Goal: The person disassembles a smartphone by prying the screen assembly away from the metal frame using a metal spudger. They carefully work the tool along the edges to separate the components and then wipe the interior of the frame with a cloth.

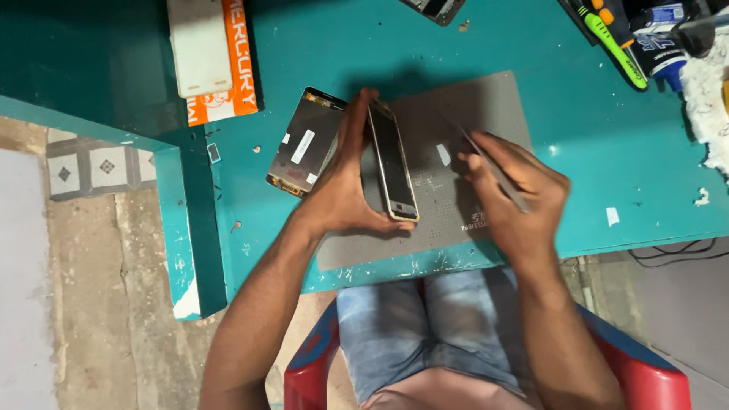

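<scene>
My left hand grips a gold-framed phone body, holding it on its edge over a grey work mat. My right hand is closed on thin metal tweezers, their tips pointing toward the phone's upper part. A separate phone panel with white stickers lies flat on the teal table, just left of my left hand.
An orange and white box lies at the table's back left. Screwdrivers, a small bottle and white cotton sit at the back right. Another device part is at the far edge. I sit on a red chair.
</scene>
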